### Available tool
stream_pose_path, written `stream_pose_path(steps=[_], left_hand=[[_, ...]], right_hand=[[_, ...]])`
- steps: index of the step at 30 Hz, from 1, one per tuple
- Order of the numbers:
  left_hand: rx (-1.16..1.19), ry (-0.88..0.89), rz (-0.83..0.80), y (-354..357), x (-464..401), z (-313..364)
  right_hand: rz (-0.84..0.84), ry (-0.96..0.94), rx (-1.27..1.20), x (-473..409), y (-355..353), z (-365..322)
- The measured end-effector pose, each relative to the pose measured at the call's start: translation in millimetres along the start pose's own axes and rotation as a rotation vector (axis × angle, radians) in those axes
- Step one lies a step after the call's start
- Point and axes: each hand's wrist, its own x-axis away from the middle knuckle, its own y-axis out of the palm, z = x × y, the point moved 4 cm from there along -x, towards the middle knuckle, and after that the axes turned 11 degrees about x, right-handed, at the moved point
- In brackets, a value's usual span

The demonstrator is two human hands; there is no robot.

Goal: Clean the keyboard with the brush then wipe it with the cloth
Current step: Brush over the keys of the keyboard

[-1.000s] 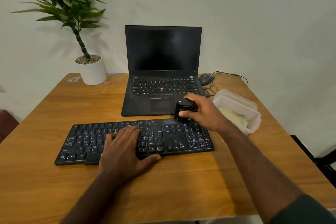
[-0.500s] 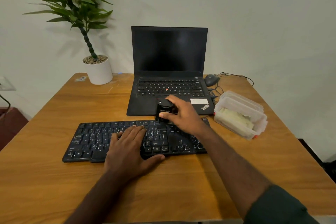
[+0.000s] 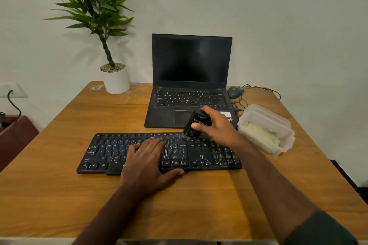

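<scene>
The black keyboard (image 3: 159,152) lies across the wooden table (image 3: 59,195), just in front of an open laptop (image 3: 191,79). The left hand (image 3: 148,162) rests flat on its middle keys, fingers straight. The right hand (image 3: 218,127) grips a small black brush (image 3: 196,123), tilted, its lower end at the keyboard's top row — the bristles look to be touching, though blur hides them. A clear plastic container (image 3: 266,129) sits to the right, holding something pale — possibly the cloth.
</scene>
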Motion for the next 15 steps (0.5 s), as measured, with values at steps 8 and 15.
stream_pose_path(steps=[8, 15], left_hand=[[0.000, -0.003, 0.000, -1.8, 1.5, 0.1], [0.006, -0.006, -0.010, -0.7, 0.5, -1.5]], right_hand=[[0.102, -0.064, 0.143, -9.4, 26.2, -19.2], [-0.089, -0.080, 0.265, 6.9, -29.9, 0.6]])
